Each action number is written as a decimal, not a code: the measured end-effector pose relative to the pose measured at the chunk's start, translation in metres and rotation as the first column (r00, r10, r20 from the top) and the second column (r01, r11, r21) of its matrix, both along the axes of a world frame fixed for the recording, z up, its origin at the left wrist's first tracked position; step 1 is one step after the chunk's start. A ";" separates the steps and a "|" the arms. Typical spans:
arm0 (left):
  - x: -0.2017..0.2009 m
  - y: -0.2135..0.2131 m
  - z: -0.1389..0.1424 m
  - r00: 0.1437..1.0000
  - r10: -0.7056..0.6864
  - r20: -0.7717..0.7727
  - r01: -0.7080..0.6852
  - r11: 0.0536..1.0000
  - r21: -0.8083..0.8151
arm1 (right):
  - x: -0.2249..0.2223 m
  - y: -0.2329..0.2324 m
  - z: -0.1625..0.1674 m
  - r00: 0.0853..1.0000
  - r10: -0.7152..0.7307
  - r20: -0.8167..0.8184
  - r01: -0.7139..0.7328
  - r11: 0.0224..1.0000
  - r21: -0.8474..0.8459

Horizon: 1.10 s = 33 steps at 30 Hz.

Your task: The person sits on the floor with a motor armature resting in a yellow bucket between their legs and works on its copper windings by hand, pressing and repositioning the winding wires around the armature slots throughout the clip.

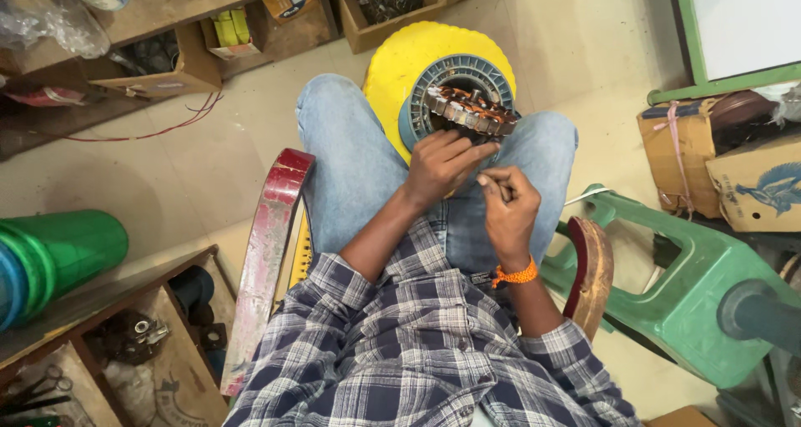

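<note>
So the main thing here is a motor stator (pixel 469 110), the round kind with copper windings packed around a ring of metal teeth, and it sits propped on the person's knees, leaning on a grey-blue finned housing (pixel 450 70) with a yellow round stool (pixel 400 60) right behind that. The left hand (pixel 438 164) is up against the near edge of the stator, fingers curled down and touching the windings, more pressing and steadying than a full grab. The right hand (pixel 507 206) sits just beside it, a bit closer to the body, fingers pinched shut around something thin and dark, too small to tell what it is. That wrist has an orange thread band (pixel 515 274) on it. The person is in blue jeans and a blue-and-white plaid shirt, seated in a chair with worn red armrests (pixel 269 252). Off to the right there's a green plastic stool (pixel 684 260) tipped on its side and a couple of cardboard boxes (pixel 755 181). On the left, a green cylinder (pixel 71 248) lies on a wooden shelf, with open wooden bins (pixel 158 64) of parts farther up and a loose red wire (pixel 167 127) trailing on the floor.
</note>
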<state>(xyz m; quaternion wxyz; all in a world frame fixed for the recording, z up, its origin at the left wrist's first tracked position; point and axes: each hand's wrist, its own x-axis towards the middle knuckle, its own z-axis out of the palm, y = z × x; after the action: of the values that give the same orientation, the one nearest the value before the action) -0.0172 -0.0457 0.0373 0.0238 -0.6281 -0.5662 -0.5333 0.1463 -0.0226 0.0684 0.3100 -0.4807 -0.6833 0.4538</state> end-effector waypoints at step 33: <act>0.040 0.008 -0.017 0.380 0.191 0.905 0.048 0.973 -0.225 | -0.020 0.060 0.063 0.963 0.154 0.220 -0.209 0.944 0.253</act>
<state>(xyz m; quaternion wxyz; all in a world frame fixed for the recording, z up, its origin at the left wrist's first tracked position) 0.0224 -0.0372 0.0199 -0.3392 -0.1992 -0.5641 -0.7260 0.1258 0.0377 0.1317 0.2608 -0.4103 -0.8085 0.3316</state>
